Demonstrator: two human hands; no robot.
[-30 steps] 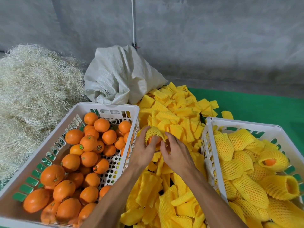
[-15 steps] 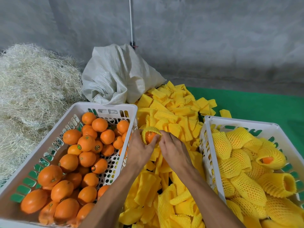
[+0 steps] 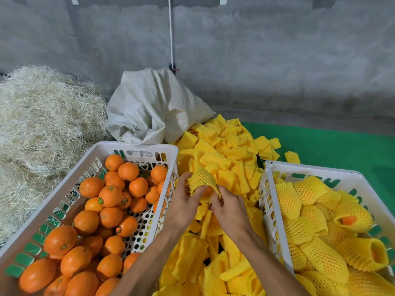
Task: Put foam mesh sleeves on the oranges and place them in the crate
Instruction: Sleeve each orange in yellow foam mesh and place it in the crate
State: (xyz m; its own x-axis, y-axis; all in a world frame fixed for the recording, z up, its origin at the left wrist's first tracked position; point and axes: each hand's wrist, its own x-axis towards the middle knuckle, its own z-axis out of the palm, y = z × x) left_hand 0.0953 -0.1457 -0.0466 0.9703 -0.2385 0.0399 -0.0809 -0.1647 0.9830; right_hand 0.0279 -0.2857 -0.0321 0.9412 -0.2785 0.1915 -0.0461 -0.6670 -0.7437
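Observation:
Between the two crates, my left hand [image 3: 185, 198] and my right hand [image 3: 227, 207] together grip a yellow foam mesh sleeve [image 3: 200, 179] stretched over an orange [image 3: 207, 190]. Only a small patch of the orange shows under the sleeve's lower edge. The white crate on the left [image 3: 136, 147] holds several bare oranges [image 3: 110, 195]. The white crate on the right [image 3: 310, 168] holds several sleeved oranges [image 3: 307, 230]. A heap of flat yellow sleeves [image 3: 222, 154] lies under and beyond my hands.
A crumpled white woven sack [image 3: 156, 107] sits behind the left crate. A pile of pale straw-like wood wool [image 3: 42, 129] fills the left side. Green matting [image 3: 331, 144] covers the ground at the right, and a grey concrete wall [image 3: 256, 60] stands behind.
The sleeve has been pulled further down over the orange, so less of the fruit shows now. Both hands stay in the same spot between the crates.

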